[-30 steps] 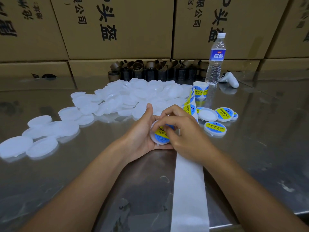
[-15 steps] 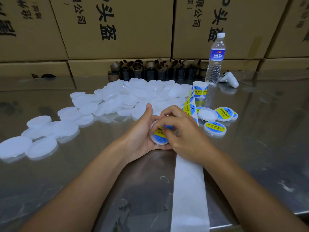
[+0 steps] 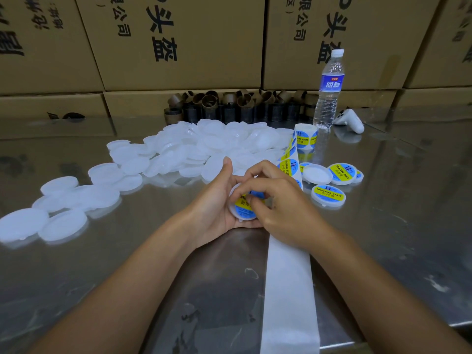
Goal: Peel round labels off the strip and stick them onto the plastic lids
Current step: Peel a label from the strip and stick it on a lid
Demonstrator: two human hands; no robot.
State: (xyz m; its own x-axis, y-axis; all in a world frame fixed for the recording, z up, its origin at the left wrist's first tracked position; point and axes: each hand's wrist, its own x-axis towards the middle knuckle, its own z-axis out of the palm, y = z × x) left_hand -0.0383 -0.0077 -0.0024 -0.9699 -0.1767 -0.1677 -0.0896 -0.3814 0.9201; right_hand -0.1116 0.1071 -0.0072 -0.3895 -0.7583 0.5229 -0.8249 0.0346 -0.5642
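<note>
My left hand (image 3: 217, 203) cradles a white plastic lid (image 3: 241, 215), fingers under it and thumb raised at its far edge. A round blue and yellow label (image 3: 242, 203) lies on the lid. My right hand (image 3: 283, 208) bends over it, fingertips and thumb pressing the label. The label strip (image 3: 288, 164) runs from a small roll (image 3: 305, 137) toward me; its bare white backing (image 3: 288, 290) passes under my right wrist to the table's front edge. Several labelled lids (image 3: 328, 196) lie to the right, along with one upturned lid.
A large heap of plain white lids (image 3: 194, 149) spreads across the steel table (image 3: 408, 226) to the left and ahead. Behind it stand dark cardboard cores (image 3: 229, 106), a water bottle (image 3: 329, 90), a white handheld controller (image 3: 350, 121) and stacked cardboard boxes (image 3: 178, 42).
My right fingers have shifted slightly over the label while pressing it on the lid. The left hand holds the lid in the same place.
</note>
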